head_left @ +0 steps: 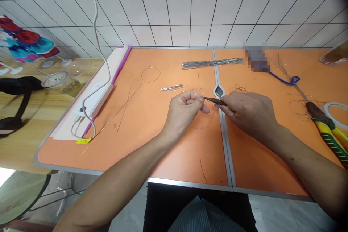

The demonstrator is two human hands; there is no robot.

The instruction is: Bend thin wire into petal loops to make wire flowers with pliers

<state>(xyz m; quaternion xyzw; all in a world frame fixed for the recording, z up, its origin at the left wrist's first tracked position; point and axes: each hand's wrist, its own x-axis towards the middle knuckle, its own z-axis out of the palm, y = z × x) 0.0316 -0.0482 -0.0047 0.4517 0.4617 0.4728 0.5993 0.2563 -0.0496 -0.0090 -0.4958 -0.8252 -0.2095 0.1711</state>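
My left hand (181,110) pinches a thin wire (212,114) between thumb and fingertips, above the orange folding table (168,159). The wire curves in a small loop over the fingertips and a larger one below them. In my right hand (248,110) is a pair of fine-nosed pliers (213,100). Their dark tips meet the wire right at the left fingertips; whether the jaws are closed on it is too small to tell. A short bundle of silvery wire pieces (172,88) lies just beyond my left hand.
A long wire bundle (198,64) lies at the back, left of a blurred-out patch. A wire ring (150,74) and loose straight wires (108,119) are leftward. Yellow-green handled cutters (322,123) and a white ring-shaped roll (330,107) lie right. A white corded box (96,98) sits left.
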